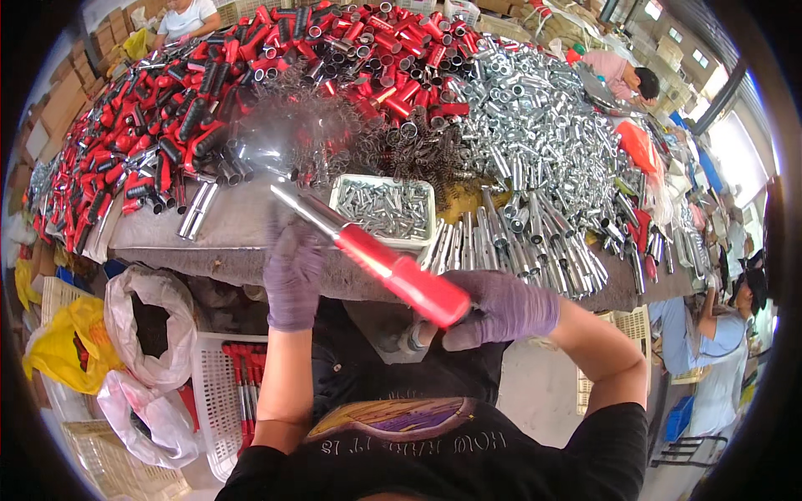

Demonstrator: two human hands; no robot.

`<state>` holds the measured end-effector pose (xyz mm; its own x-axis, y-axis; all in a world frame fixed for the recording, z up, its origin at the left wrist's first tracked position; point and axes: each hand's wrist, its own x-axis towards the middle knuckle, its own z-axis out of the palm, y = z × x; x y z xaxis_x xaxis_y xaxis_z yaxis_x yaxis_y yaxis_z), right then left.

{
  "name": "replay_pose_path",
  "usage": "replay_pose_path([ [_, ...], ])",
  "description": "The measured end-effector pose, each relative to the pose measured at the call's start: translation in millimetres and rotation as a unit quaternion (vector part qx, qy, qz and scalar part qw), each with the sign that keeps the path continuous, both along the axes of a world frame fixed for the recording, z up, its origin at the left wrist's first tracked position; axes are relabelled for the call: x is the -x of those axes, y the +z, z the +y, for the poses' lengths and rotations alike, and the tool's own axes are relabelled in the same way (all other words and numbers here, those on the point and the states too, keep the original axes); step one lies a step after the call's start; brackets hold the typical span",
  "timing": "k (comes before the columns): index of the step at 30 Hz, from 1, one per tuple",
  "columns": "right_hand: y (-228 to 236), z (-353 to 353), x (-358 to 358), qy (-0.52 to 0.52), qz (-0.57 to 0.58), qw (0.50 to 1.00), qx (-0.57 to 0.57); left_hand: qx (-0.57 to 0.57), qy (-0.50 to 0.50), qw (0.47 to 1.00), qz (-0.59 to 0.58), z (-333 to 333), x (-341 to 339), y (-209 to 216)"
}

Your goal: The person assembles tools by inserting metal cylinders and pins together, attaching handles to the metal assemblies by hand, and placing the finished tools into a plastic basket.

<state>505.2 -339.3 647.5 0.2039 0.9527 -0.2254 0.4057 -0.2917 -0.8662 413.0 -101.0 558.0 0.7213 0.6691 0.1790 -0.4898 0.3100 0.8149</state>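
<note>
A red tube with a chrome rod sticking out of one end (401,280) slants across the middle, over the table's near edge. My right hand (505,309), in a purple-grey glove, grips its red lower end. Near the chrome end is my gloved left hand (294,280); its fingers are smeared by motion, so I cannot tell whether they touch the rod. Just beyond the tube, a white tray (336,200) holds many small metal pins (384,209). Dark coil springs (409,154) lie heaped behind it, partly blurred at the left.
Red-and-black handles (180,125) pile up at left, red sleeves (393,42) at the back, silver tubes (535,108) at right. Chrome rods (526,250) line the near edge. Below left stand sacks (154,326) and a white crate (213,401) of red tools. Other people work around.
</note>
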Motion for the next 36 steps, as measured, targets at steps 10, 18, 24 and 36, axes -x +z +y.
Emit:
replay_pose_path([
  [10,-78.3,-34.4,-305.0,-0.252,-0.553,0.724,0.326,-0.092,-0.157,0.959,0.215,-5.9,15.3,-47.6],
  [18,-63.6,-31.6,-290.3,-0.215,-0.621,0.716,0.234,-0.202,-0.263,0.926,0.178,5.2,11.0,-75.1],
  [24,-3.5,80.8,-92.5,-0.124,-0.271,0.947,-0.120,-0.202,-0.242,0.938,0.145,6.8,10.7,-76.8],
  [36,4.2,154.5,-35.0,0.064,-0.395,0.913,-0.085,-0.205,-0.230,0.939,0.150,12.4,15.1,-69.4],
])
